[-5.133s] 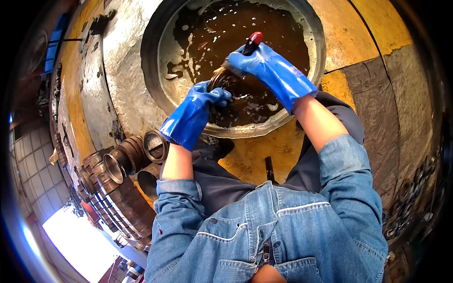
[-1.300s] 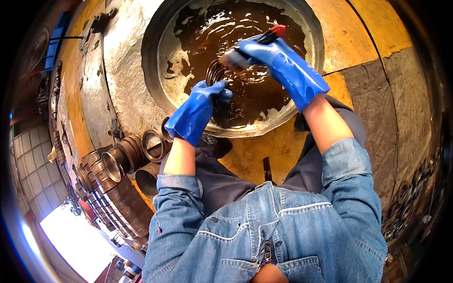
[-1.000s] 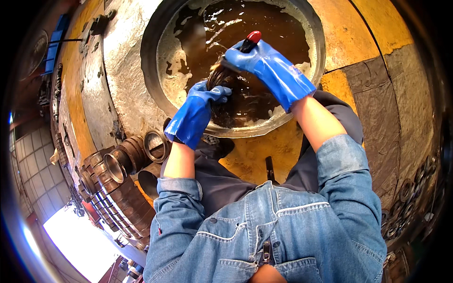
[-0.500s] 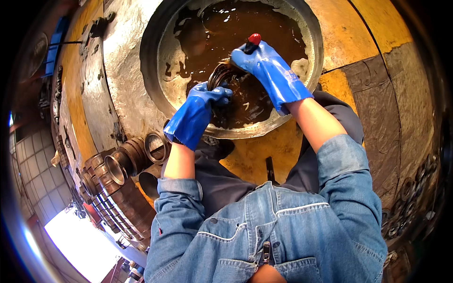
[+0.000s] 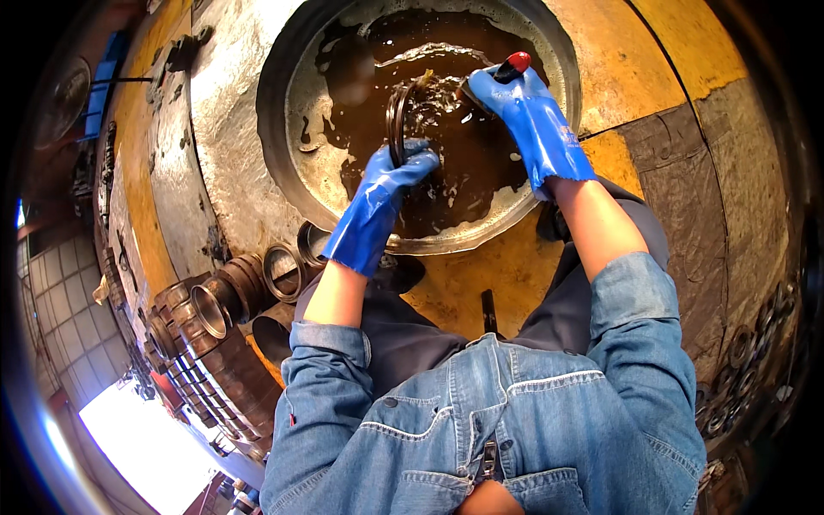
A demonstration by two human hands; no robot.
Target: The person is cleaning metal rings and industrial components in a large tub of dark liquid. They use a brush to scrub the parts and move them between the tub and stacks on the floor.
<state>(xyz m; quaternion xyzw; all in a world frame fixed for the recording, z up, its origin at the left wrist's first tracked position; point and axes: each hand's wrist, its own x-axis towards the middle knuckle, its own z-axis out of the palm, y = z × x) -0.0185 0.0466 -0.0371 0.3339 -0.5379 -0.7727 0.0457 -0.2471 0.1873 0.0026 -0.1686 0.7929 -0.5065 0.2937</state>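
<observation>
My left hand (image 5: 382, 184), in a blue rubber glove, grips the lower end of a dark metal ring (image 5: 396, 118). The ring is wet and stands nearly edge-on above brown liquid (image 5: 463, 163) in a big round metal basin (image 5: 273, 129). My right hand (image 5: 525, 107), gloved alike, is closed around what looks like a brush (image 5: 517, 63) with a black, red-tipped handle. Its working end is mostly hidden by the glove. This hand is over the right part of the basin, apart from the ring.
Dirty metal rings and cylindrical parts (image 5: 225, 296) are stacked left of my legs. More rings (image 5: 747, 352) lie at the far right. Worn metal sheeting (image 5: 227, 112) and yellow plates (image 5: 614, 51) cover the floor around the basin. Pale foam lines the basin's inner edge.
My right hand has moved right with the brush, away from the ring. My left hand has shifted slightly right and up, turning the ring more edge-on. The liquid now ripples and splashes.
</observation>
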